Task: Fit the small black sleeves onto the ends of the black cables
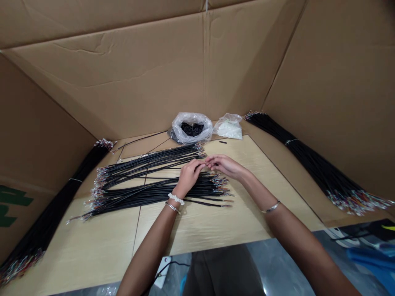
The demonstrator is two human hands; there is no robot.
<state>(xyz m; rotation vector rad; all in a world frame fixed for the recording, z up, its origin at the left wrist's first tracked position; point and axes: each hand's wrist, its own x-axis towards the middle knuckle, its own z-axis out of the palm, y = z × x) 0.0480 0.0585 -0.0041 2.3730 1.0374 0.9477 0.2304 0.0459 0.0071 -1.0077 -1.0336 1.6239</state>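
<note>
My left hand (190,174) and my right hand (224,164) meet fingertip to fingertip above the right ends of the black cables. The left thumb and fingers are pinched together, with a single black cable (162,178) running in under that hand. My right fingers are closed at the same spot, on something too small to make out. Behind the hands lies one group of black cables (154,159) with stripped, coloured wire ends. A second group of cables (148,193) lies in front, partly covered by my left hand and wrist.
An opened plastic bag of small black pieces (193,129) stands at the back beside a bag of white pieces (230,128). A short black piece (222,142) lies nearby. Tied cable bundles lie left (72,181) and right (291,142). Cardboard walls (138,74) surround the board.
</note>
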